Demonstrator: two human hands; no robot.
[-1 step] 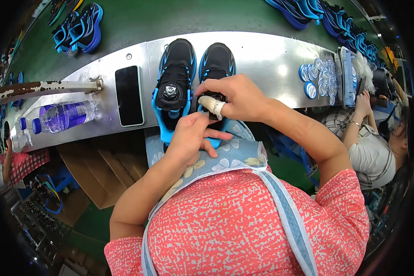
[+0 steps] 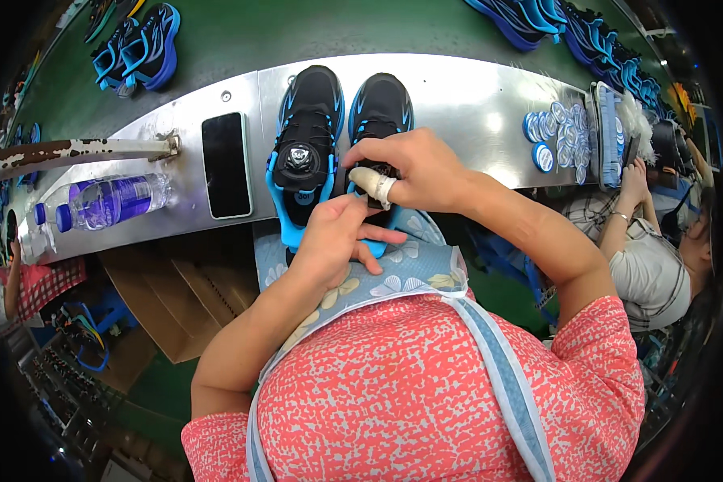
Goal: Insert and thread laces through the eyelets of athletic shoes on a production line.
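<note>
We're on a shoe factory line here: a long metal bench [image 2: 474, 92] runs beside a green conveyor belt [image 2: 297, 32] carrying more blue and black sneakers [image 2: 140, 48], with a matching pair of black sneakers with blue soles [image 2: 337, 136] standing on the bench. A pile of round blue dial parts [image 2: 556, 132] waits at the right, where a seated co-worker [image 2: 655, 257] works alongside, and flattened cardboard [image 2: 177, 297] sits under the bench

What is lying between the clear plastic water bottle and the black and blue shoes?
A flat black smartphone lies face up on the metal shelf, between the clear plastic water bottle and the left black and blue shoe. The head view shows it.
</note>
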